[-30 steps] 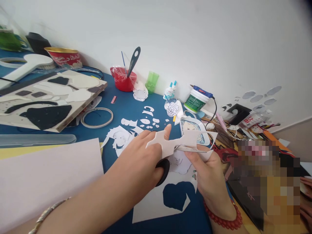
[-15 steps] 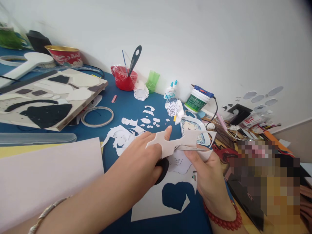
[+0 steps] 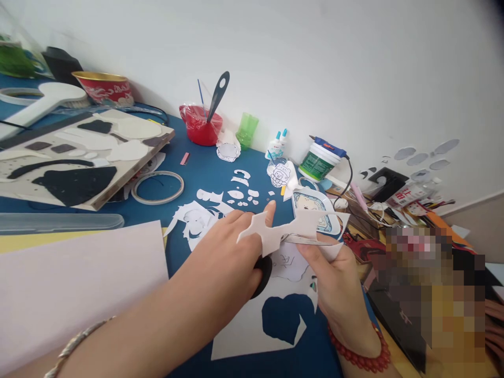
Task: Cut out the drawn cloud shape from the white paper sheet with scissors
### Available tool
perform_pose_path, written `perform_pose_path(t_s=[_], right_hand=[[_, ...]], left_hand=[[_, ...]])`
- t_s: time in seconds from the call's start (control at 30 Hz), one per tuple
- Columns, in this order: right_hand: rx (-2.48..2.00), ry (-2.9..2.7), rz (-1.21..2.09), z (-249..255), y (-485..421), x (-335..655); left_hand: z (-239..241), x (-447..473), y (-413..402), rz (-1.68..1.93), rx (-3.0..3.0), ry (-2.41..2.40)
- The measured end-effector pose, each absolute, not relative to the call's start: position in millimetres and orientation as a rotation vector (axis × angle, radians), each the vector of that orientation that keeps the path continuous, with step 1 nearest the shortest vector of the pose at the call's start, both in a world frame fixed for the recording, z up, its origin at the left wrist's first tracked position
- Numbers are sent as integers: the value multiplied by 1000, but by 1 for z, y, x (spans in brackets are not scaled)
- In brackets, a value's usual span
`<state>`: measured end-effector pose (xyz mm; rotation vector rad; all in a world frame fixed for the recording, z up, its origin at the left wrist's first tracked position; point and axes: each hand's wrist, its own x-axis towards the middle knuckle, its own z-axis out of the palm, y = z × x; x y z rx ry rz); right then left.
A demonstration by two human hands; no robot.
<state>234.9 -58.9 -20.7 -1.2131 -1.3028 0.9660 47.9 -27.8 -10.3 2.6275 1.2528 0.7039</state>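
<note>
Blue table [image 3: 208, 170], right fingers [image 3: 314, 258] pinching white paper [image 3: 306, 226], left fingers [image 3: 270, 212] gripping scissors [image 3: 266, 273], blades pointing right, nearly level

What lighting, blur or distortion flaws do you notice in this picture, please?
Head view: soft light with no harsh glare on the wall; black top-right corner; mosaic blocks over the lower right; far-left green container slightly blurred, left hand clearer.

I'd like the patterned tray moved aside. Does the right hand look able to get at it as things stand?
Probably not without letting go: the right hand holds the white paper, which partly covers the patterned tray in view. Otherwise, the tray looks close, just beyond that hand.
</note>
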Motion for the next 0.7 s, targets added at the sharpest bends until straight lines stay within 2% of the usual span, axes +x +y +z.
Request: perform_pose_path(t_s=[0.7], right_hand=[[-1258, -1282, 969, -21, -56, 233]], left_hand=[[-11, 47, -26, 730, 2572, 1188]])
